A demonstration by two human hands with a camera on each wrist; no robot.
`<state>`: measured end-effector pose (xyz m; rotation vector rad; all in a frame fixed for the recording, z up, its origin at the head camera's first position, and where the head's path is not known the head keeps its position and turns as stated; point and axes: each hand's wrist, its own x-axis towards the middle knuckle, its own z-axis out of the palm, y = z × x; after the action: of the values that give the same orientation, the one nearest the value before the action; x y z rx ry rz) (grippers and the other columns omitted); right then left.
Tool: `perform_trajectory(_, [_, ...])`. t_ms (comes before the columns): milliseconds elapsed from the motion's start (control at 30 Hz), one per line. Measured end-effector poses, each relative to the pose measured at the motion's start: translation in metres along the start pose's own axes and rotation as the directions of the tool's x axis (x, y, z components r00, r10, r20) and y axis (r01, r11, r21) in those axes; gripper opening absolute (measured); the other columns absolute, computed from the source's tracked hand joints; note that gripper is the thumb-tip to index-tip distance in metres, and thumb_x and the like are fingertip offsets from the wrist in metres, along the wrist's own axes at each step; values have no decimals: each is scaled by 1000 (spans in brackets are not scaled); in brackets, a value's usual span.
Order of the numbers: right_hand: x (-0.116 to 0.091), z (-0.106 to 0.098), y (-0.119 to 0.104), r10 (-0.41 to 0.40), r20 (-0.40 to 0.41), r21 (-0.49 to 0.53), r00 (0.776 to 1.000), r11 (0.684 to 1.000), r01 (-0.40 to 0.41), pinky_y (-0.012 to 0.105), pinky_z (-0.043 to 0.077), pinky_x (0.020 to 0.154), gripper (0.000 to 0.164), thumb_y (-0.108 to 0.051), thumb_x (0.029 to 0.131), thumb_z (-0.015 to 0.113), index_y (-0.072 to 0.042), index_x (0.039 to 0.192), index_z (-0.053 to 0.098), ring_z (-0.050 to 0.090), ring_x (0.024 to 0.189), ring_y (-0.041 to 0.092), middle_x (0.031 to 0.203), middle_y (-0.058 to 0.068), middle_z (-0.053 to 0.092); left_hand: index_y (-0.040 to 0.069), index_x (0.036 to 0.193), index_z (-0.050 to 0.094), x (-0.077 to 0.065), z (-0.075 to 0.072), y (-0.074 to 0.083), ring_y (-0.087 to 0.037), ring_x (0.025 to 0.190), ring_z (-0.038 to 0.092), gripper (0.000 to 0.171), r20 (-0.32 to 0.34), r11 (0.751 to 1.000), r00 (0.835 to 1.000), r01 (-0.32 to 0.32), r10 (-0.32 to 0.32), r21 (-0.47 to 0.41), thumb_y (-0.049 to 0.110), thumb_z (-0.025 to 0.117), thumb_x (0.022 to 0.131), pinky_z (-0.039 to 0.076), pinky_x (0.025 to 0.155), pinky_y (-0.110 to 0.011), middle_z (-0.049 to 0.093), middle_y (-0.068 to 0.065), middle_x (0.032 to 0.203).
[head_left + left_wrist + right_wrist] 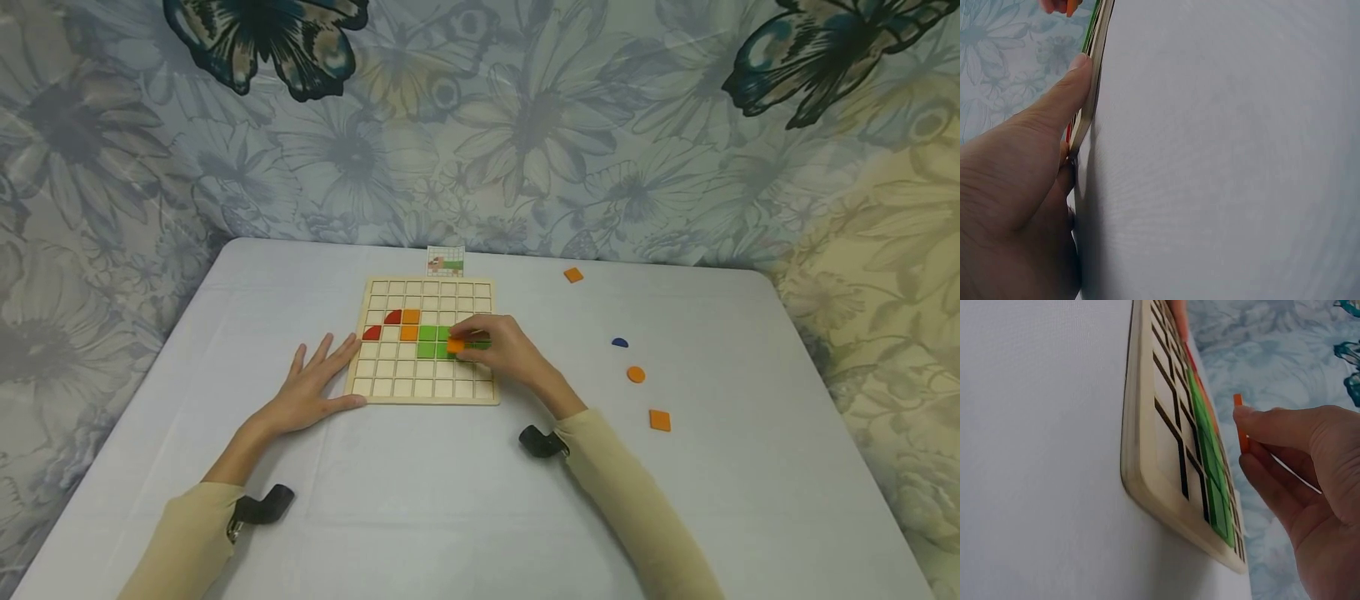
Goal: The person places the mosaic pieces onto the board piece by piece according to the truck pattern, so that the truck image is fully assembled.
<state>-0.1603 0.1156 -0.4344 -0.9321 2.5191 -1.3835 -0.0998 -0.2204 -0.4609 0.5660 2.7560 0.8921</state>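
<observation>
Table (465,500), covered in white cloth, backed by a flowered drape (525,125); all places below are given from the wooden grid board (390,387), which is laid flat near the table's middle. Left hand (315,392): laid flat on the cloth at the board's left edge, fingers straight and spread, thumb (1063,94) pressed against the board's near-left rim, nothing grasped. Right hand (502,350): held over the board's right half, an orange square tile (455,345) pinched on edge between thumb and fingertips, just above the green tiles (427,342); the gap between tile and board is seen in the right wrist view. Green tiles are seated in the board's middle rows; two orange tiles (409,324) are seated just left of them, two red quarter-round pieces (382,325) further left. Small pattern card (446,261): stood just behind the board's far edge. Loose pieces are lain well right of the board: orange square (660,420), orange disc (636,374), blue half-round (619,342), orange square at the far right (573,274)
</observation>
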Motion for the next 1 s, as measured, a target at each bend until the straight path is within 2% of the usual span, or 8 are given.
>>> perform_trajectory(300, [15, 22, -10, -3, -2, -15, 1000, 1000, 2, 23, 53, 88, 29, -6, 82, 79, -5, 111, 72, 66, 100, 14, 109, 4, 72, 11, 157, 21, -1, -3, 0, -37, 150, -3, 95, 13, 1000, 1000, 15, -15, 7, 47, 72, 86, -16, 115, -56, 17, -11, 163])
perform_trajectory(500, [24, 31, -15, 1, 17, -28, 1000, 1000, 0, 22, 52, 89, 29, -5, 82, 79, -5, 111, 72, 66, 102, 14, 111, 4, 71, 11, 157, 22, 0, -3, 0, -38, 150, -3, 96, 4, 1000, 1000, 6, -6, 5, 48, 72, 85, -16, 115, -57, 17, -12, 163])
perform_trajectory(800, [39, 45, -23, -14, 78, -147, 997, 989, 25, 21, 50, 91, 29, -7, 83, 79, -6, 111, 72, 65, 100, 13, 108, 3, 72, 12, 157, 20, -1, 0, -2, -37, 150, -3, 95, 13, 1000, 1000, 13, -14, 11, 48, 72, 86, -17, 114, -56, 16, -10, 163])
perform_trajectory(1000, [45, 53, -26, 17, 103, -191, 995, 982, 3, 22, 48, 94, 30, -9, 85, 77, -7, 114, 71, 64, 102, 13, 111, 2, 71, 13, 158, 19, 1, 2, -3, -36, 150, -4, 95, 24, 1000, 1000, 18, -18, 14, 49, 71, 86, -18, 114, -56, 15, -9, 163])
